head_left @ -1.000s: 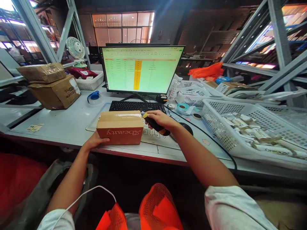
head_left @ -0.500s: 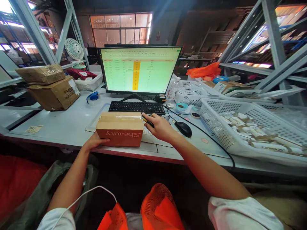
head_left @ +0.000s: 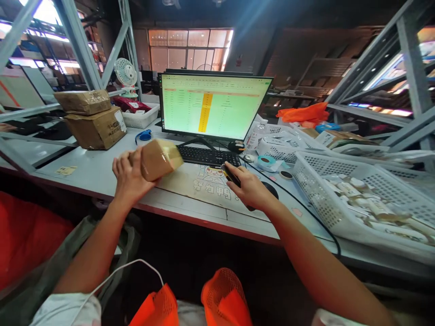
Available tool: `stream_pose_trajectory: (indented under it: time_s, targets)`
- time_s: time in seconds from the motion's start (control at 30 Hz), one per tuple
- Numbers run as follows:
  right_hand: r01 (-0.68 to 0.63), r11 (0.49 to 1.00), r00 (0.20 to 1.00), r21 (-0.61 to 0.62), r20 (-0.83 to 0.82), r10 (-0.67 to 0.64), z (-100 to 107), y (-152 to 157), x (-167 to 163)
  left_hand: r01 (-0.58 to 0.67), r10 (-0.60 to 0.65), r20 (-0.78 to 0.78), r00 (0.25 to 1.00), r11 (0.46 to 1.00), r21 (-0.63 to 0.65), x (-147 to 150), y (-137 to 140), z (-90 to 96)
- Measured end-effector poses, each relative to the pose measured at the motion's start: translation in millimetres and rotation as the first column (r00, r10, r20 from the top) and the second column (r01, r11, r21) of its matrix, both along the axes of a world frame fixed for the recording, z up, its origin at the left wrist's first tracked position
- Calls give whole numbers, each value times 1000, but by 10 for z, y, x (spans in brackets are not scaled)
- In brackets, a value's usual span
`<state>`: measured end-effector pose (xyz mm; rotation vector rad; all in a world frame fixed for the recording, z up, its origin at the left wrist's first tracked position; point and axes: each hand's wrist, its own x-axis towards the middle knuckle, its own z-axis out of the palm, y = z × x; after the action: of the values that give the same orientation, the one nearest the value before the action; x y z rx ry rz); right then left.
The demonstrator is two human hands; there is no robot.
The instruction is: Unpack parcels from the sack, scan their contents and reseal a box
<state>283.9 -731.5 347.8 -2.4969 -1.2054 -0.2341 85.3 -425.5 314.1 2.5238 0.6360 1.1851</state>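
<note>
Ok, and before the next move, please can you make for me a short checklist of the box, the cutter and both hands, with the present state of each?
1. Left hand gripping the cardboard box: ok.
2. Right hand holding the yellow-and-black cutter: ok.
3. Cutter apart from the box: ok, a gap shows between them.
4. Box flat on the desk: not ok, it is tilted.
5. Blade retracted: cannot tell, too small to see.
6. Clear tape on the box uncut: cannot tell, blurred.

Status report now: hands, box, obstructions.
Left hand gripping brown rectangular cardboard box, tilted. Right hand holding black-and-yellow utility knife, apart from box. Black rectangular keyboard just beyond box.
</note>
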Motion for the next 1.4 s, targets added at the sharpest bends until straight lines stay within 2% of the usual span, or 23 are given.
stream_pose_trajectory:
  time_s: [0.07,0.13,0.3,0.47,0.83,1.13,1.4]
  targets:
    - [-19,1000,999,-16,43,20,71,149,-93,4,15,-98,995,982,189,-22,-154,227]
    - [-53,998,995,-45,83,57,131,368,-232,26,24,-186,982,965,260,6,-281,327]
    - [-170,975,975,-141,116,187,223,937,-469,26,38,-234,972,964,263,62,-416,239]
    - [-161,972,974,-168,130,184,326,1207,-516,16,41,-221,974,967,252,19,-442,189]
    - [-134,966,980,-223,116,162,368,1205,-618,-1,70,-239,968,960,279,-3,-460,179]
    - [-73,966,984,-246,137,110,354,1212,-709,-60,167,-269,949,929,365,-4,-490,185]
    - [-48,946,988,-321,124,92,355,1186,-830,-65,166,-249,954,928,368,-5,-530,168]
